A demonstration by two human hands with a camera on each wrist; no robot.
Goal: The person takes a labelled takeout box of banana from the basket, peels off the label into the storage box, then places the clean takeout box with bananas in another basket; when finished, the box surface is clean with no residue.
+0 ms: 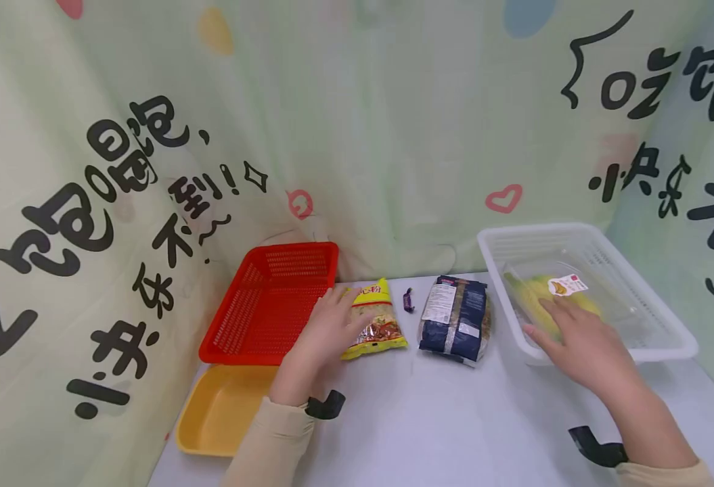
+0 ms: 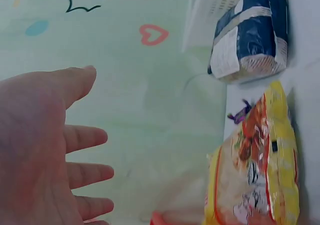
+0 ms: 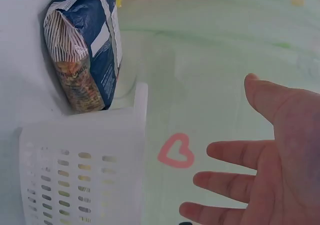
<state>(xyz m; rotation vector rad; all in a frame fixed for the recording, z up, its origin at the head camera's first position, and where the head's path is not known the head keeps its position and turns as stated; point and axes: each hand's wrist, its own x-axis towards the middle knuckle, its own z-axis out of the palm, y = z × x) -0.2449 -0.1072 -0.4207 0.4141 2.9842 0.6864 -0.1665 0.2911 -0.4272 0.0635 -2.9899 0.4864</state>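
My left hand [image 1: 332, 328] hovers with fingers spread between the red basket [image 1: 235, 348] and a yellow packet [image 1: 376, 321]; in the head view its fingers overlap the packet's left side. Nothing is in its grasp in the left wrist view, where the packet [image 2: 250, 170] is off to the right. Over the near left part of a white basket [image 1: 667, 338] is my right hand [image 1: 585, 348], also with straight fingers and holding nothing. Beneath its fingertips in the head view, a clear plastic package with yellow contents [image 1: 536, 301] and a white label lies inside that basket.
A dark blue bag [image 1: 454, 319] and a small purple wrapped piece [image 1: 408, 300] lie between the hands. An orange-yellow tray [image 1: 225, 412] sits in front of the red basket. Behind everything hangs a printed curtain [image 1: 393, 135], close to the white table's back edge.
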